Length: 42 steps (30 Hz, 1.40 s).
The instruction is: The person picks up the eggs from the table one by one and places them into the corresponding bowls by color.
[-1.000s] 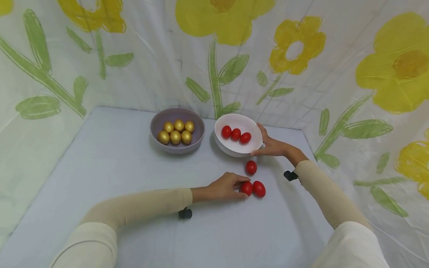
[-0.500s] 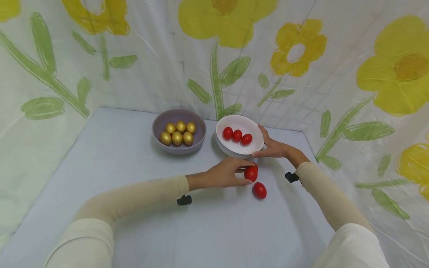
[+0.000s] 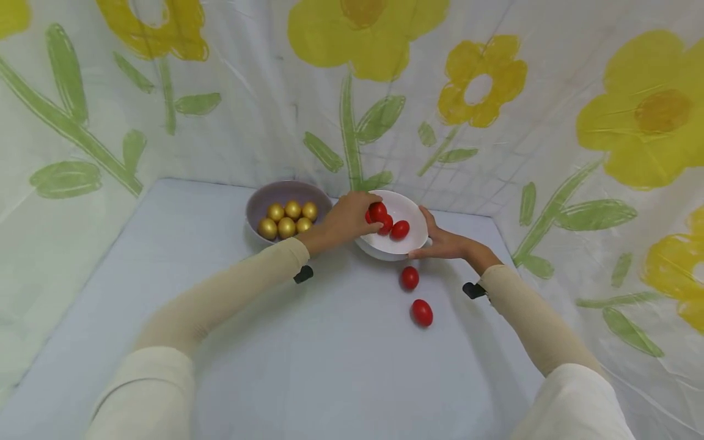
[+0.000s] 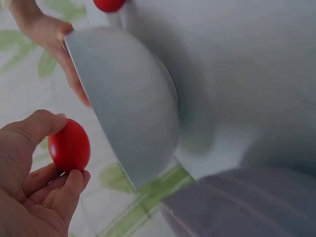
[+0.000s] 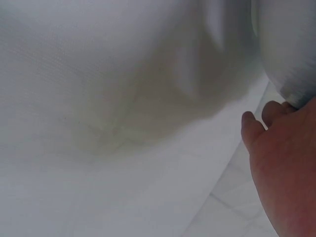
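Observation:
My left hand (image 3: 348, 220) is over the left part of the white bowl (image 3: 409, 211) in the head view, pinching a red egg (image 3: 377, 211) between thumb and fingers. The left wrist view shows that egg (image 4: 69, 146) held beside the bowl's rim. Inside the bowl lie other red eggs (image 3: 400, 230), partly hidden by the hand and the held egg. At the bowl's right side, my right hand (image 3: 447, 242) grips the rim, thumb towards the near edge. The right wrist view catches only part of this hand (image 5: 284, 163) against the bowl's outside.
Two red eggs lie on the table in front of the bowl, one nearer it (image 3: 409, 278) and one farther out (image 3: 421, 313). A purple-grey bowl (image 3: 257, 208) with several gold eggs (image 3: 286, 228) stands to the left. Behind the table hangs a flower-patterned sheet (image 3: 253, 122).
My left hand has picked up a red egg from the table and carried it up and left to the white bowl. The right hand stays on the bowl.

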Each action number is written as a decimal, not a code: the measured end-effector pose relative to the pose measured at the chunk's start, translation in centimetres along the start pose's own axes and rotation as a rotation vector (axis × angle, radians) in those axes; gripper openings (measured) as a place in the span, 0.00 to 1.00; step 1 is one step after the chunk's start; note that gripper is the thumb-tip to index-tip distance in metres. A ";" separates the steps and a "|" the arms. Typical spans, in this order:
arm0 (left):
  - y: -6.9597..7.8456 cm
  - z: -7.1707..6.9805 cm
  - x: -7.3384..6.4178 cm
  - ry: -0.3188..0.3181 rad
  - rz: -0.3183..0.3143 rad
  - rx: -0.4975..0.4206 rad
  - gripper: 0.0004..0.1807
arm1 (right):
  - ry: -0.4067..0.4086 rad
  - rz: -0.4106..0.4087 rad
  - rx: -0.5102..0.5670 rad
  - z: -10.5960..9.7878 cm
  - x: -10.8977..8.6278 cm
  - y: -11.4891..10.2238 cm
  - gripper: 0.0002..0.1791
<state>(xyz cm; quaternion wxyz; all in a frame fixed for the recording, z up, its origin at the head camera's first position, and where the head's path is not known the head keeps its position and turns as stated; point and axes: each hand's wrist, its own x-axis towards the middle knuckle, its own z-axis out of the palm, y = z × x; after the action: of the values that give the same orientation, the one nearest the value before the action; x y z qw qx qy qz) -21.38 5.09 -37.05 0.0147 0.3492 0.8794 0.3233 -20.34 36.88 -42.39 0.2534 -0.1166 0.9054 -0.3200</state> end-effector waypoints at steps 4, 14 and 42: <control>-0.7 -0.4 1.5 -0.084 -0.039 0.174 0.23 | 0.004 0.013 0.003 0.0 0.0 0.0 0.77; -0.5 1.7 3.2 -0.202 -0.126 0.421 0.06 | 0.016 0.017 -0.016 0.0 -0.1 0.0 0.77; 0.2 4.2 4.5 -0.270 -0.279 0.485 0.14 | 0.007 0.051 -0.018 0.1 -0.1 0.0 0.77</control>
<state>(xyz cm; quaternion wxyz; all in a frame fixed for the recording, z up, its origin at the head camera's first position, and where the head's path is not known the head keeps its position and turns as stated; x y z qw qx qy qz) -23.61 10.34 -39.33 0.0916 0.2581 0.9605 0.0494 -20.18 36.85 -42.36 0.2575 -0.0946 0.9118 -0.3055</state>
